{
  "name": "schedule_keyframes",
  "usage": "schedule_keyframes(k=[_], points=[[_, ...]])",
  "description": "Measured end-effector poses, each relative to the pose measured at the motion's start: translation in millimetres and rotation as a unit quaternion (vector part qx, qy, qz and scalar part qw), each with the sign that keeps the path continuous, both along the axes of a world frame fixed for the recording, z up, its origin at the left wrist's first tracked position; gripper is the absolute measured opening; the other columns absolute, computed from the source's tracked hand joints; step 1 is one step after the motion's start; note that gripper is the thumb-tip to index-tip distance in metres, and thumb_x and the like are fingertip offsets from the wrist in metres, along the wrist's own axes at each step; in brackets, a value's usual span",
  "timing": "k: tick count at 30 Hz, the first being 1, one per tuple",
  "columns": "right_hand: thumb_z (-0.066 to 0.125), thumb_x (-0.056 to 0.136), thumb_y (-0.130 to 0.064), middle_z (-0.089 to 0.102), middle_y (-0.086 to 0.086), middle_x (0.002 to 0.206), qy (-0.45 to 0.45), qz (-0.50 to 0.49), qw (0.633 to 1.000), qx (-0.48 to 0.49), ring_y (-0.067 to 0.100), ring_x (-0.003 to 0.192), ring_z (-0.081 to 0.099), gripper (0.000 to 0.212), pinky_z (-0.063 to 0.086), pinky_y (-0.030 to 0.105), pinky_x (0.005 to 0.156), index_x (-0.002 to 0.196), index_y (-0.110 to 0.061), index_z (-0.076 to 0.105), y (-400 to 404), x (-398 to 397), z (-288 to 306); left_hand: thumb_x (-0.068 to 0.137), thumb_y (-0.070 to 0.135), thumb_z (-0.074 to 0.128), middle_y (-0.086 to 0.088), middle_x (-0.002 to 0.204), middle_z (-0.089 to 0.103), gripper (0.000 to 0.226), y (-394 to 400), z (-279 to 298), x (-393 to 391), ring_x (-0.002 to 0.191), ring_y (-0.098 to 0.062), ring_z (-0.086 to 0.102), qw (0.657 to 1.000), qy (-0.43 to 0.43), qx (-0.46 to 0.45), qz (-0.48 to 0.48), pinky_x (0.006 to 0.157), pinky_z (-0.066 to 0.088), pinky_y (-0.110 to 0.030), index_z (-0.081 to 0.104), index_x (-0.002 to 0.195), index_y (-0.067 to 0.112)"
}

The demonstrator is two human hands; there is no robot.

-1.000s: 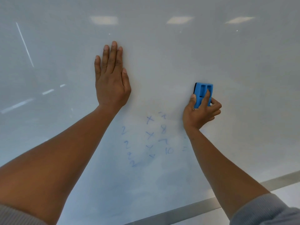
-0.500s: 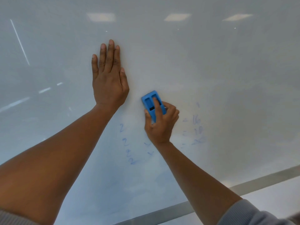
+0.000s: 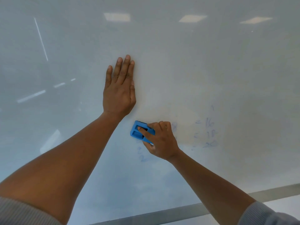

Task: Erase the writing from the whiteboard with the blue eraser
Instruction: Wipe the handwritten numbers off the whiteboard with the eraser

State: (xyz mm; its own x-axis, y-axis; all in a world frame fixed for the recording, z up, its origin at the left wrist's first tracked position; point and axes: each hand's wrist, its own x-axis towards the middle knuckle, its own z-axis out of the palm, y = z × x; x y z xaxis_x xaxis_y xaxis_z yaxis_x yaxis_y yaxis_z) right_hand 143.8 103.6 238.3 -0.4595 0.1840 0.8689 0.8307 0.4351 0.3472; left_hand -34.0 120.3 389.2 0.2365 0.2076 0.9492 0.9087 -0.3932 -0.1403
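The whiteboard (image 3: pixel 211 65) fills the view. My right hand (image 3: pixel 160 142) grips the blue eraser (image 3: pixel 139 131) and presses it against the board just below my left wrist. My left hand (image 3: pixel 120 88) lies flat on the board with its fingers together, holding nothing. Faint blue writing (image 3: pixel 208 133) shows to the right of my right hand: numbers with equals signs. Under the eraser a few faint blue digits (image 3: pixel 142 154) remain. My right hand hides part of the writing in the middle.
A grey metal frame edge (image 3: pixel 178 212) runs along the board's bottom, rising to the right. Ceiling lights (image 3: pixel 116 17) reflect in the upper board. Grey sleeves show at both lower corners.
My right hand swept the eraser from the right to the left and then down, wiping away the middle columns of crosses and numbers. My left hand stayed flat on the board.
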Motion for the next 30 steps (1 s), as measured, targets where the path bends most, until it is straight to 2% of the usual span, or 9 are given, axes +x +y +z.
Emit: schedule_keyframes(k=[3,6,8,10,13,20,22,26,30], points=[[0.076,0.075,-0.037,0.045,0.003,0.111,0.023,0.006,1.000,0.011,0.025,0.089,0.049,0.060,0.040,0.042,0.078,0.129,-0.028,0.052,1.3,2.9,12.3,0.105,0.015,0.035,-0.005,0.167,0.017,0.056,-0.2,-11.1,-6.3,0.155,-0.023,0.011,1.000,0.001,-0.001,-0.001,0.127,0.007,-0.045,0.021,0.159,0.011],[0.074,0.078,-0.039,0.048,0.007,0.107,0.188,-0.023,0.982,0.022,0.027,0.090,0.049,0.054,0.037,0.039,0.077,0.127,-0.022,0.059,2.8,-1.6,41.4,0.105,0.014,0.036,-0.005,0.167,0.018,0.056,-0.5,-14.2,-9.1,0.155,-0.022,0.011,1.000,0.005,-0.001,-0.005,0.127,0.010,-0.046,0.022,0.159,0.010],[0.073,0.080,-0.038,0.048,0.009,0.106,0.230,-0.032,0.972,0.033,0.026,0.091,0.047,0.050,0.037,0.037,0.077,0.125,-0.018,0.062,2.3,-5.8,48.4,0.105,0.013,0.037,-0.006,0.167,0.018,0.056,-0.8,-13.7,-9.1,0.155,-0.022,0.011,1.000,0.010,0.000,-0.009,0.127,0.010,-0.047,0.022,0.159,0.010],[0.073,0.079,-0.035,0.048,0.010,0.107,0.189,-0.010,0.982,0.027,0.028,0.090,0.049,0.053,0.038,0.039,0.077,0.128,-0.020,0.058,1.8,-10.2,36.9,0.104,0.012,0.037,-0.006,0.167,0.019,0.056,-0.4,-14.0,-9.6,0.155,-0.023,0.012,1.000,0.008,0.003,-0.010,0.127,0.010,-0.047,0.022,0.159,0.009],[0.072,0.076,-0.029,0.046,0.006,0.111,0.076,0.029,0.997,-0.014,0.031,0.086,0.052,0.060,0.040,0.041,0.076,0.132,-0.027,0.050,-2.7,-15.0,0.2,0.104,0.011,0.037,-0.007,0.167,0.019,0.056,0.6,-15.3,-7.4,0.155,-0.024,0.013,1.000,-0.004,0.007,-0.008,0.127,0.009,-0.047,0.023,0.158,0.009],[0.071,0.077,-0.028,0.045,0.003,0.115,0.017,0.018,0.999,-0.041,0.026,0.090,0.047,0.053,0.044,0.045,0.077,0.128,-0.029,0.055,-8.4,-9.0,-41.1,0.103,0.008,0.036,-0.008,0.166,0.022,0.056,1.2,-21.3,3.0,0.155,-0.026,0.015,0.999,-0.046,0.011,-0.017,0.127,0.006,-0.046,0.024,0.158,0.009],[0.072,0.075,-0.026,0.045,0.004,0.115,0.042,0.009,0.998,-0.035,0.028,0.089,0.047,0.056,0.041,0.043,0.078,0.128,-0.030,0.055,-7.4,-7.7,-25.8,0.103,0.008,0.037,-0.008,0.166,0.022,0.056,0.4,-22.5,4.1,0.154,-0.026,0.015,0.998,-0.052,0.007,-0.017,0.127,0.005,-0.046,0.025,0.158,0.008],[0.070,0.076,-0.028,0.054,0.010,0.110,0.153,-0.018,0.988,-0.003,0.028,0.091,0.043,0.053,0.036,0.041,0.078,0.127,-0.025,0.061,-2.3,-12.9,30.5,0.101,0.006,0.038,-0.008,0.166,0.022,0.058,-1.5,-23.5,7.3,0.154,-0.027,0.015,0.998,-0.062,0.012,-0.013,0.127,0.006,-0.046,0.025,0.158,0.008],[0.070,0.076,-0.026,0.052,0.009,0.112,0.131,0.012,0.991,-0.015,0.028,0.092,0.044,0.051,0.038,0.042,0.078,0.127,-0.025,0.062,-3.9,-19.2,20.2,0.101,0.005,0.038,-0.008,0.166,0.023,0.057,-0.9,-25.9,9.2,0.154,-0.028,0.016,0.997,-0.069,0.015,-0.009,0.127,0.007,-0.047,0.026,0.157,0.008]])
